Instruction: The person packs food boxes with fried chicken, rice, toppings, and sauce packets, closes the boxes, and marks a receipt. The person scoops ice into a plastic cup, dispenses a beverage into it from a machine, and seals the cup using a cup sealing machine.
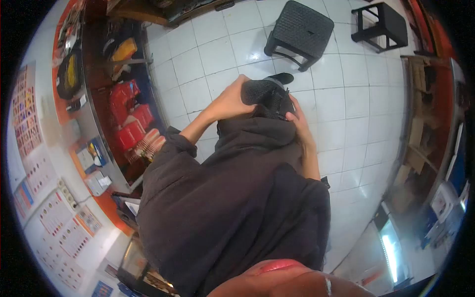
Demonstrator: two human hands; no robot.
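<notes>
A black, soft-looking mesh item (267,96) is held in front of my body at about lap height; its exact kind does not show clearly. My left hand (232,100) grips its left side, fingers over the top edge and thumb across the near face. On the other side, my right hand (298,118) is closed on its right edge, with the thumb toward me and the fingers partly hidden behind. Just beyond the mesh item, a dark rounded shape (283,78) shows over the floor. My dark clothing (247,173) fills the space below both hands.
Ahead on the white tiled floor (208,54) stands a black plastic stool (303,30), with a second black stool (383,25) farther right. Open shelves on the left hold red packages (131,116). Along the right are shelves with brown cardboard (418,131).
</notes>
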